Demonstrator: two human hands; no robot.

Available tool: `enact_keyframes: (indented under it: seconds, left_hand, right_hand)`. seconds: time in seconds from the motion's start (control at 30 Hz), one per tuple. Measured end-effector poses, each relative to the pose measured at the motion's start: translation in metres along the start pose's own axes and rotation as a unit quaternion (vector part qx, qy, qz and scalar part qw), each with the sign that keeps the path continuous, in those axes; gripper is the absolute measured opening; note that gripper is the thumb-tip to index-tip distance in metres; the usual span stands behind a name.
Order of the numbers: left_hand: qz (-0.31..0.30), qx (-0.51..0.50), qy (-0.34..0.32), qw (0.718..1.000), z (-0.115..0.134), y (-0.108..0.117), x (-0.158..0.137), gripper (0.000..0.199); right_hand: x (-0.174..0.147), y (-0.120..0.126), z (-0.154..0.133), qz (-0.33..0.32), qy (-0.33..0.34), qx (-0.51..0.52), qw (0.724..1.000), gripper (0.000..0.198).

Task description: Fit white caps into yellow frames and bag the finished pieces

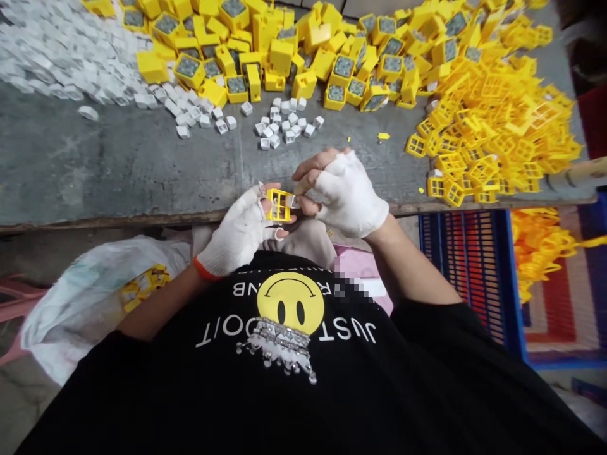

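Note:
Both hands wear white fingerless gloves and meet at the table's front edge. My left hand (pixel 241 229) grips a small yellow plastic frame (pixel 279 206) with square openings, its fingers behind and around it. My right hand (pixel 344 193) pinches a small white plastic cap (pixel 291 201) against the frame's right side. Whether the cap sits inside an opening or only touches the rim, I cannot tell. Beyond the hands lies a small cluster of loose white caps (pixel 287 123). A heap of similar yellow frames (pixel 493 139) is on the right of the table.
Yellow boxes with grey faces (pixel 284 57) are piled along the back of the grey table (pixel 190 167). White pieces (pixel 71 50) heap at the left. Below the edge are a white plastic bag (pixel 95 278) holding yellow parts and a blue crate (pixel 467 265). A tiny yellow piece (pixel 384 136) lies nearby.

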State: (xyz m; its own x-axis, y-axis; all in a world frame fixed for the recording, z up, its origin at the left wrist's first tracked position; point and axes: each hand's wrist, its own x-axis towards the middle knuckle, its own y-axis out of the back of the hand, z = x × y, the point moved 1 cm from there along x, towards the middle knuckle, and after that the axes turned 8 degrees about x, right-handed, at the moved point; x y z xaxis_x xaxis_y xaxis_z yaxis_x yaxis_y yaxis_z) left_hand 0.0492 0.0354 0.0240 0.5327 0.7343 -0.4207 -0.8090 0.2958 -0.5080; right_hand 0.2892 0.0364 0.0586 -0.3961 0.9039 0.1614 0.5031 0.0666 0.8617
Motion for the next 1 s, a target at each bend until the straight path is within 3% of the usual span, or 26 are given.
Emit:
enact_keyframes:
  seconds: [0.17,0.27,0.37,0.47,0.57,0.63,0.73,0.87,1.0]
  left_hand:
    - [-0.014,-0.008,0.031,0.999,-0.003,0.003,0.001,0.039]
    - [-0.015,-0.03,0.042,0.999,-0.004,0.008,0.002,0.035]
    - [-0.007,-0.041,0.052,0.998,-0.004,0.015,0.007,0.038]
    - [0.042,-0.044,0.032,0.998,-0.003,0.022,0.013,0.043]
    - [0.082,-0.036,0.02,0.996,-0.001,0.024,0.017,0.042]
    - [0.096,-0.028,0.013,0.995,0.001,0.024,0.018,0.042]
    - [0.109,-0.021,-0.009,0.994,0.004,0.023,0.019,0.044]
    - [0.116,-0.006,-0.024,0.993,0.007,0.024,0.02,0.044]
    - [0.102,0.026,-0.081,0.991,0.002,0.027,0.024,0.053]
  right_hand:
    - [0.001,-0.023,-0.011,0.011,0.0,0.004,1.0,0.019]
    - [-0.004,-0.049,-0.004,0.041,-0.019,0.127,0.991,0.027]
    - [-0.003,-0.059,0.03,0.124,-0.064,0.25,0.958,0.036]
    - [0.013,-0.044,0.075,0.207,-0.188,0.146,0.949,0.034]
    - [0.045,-0.025,0.103,0.124,-0.282,-0.012,0.951,0.033]
    - [0.068,-0.022,0.108,0.055,-0.305,-0.066,0.948,0.038]
    - [0.089,-0.031,0.11,0.032,-0.321,-0.096,0.942,0.032]
    - [0.076,-0.048,0.111,0.1,-0.295,-0.027,0.95,0.012]
    - [0.031,-0.058,0.08,0.202,-0.135,0.172,0.955,0.021]
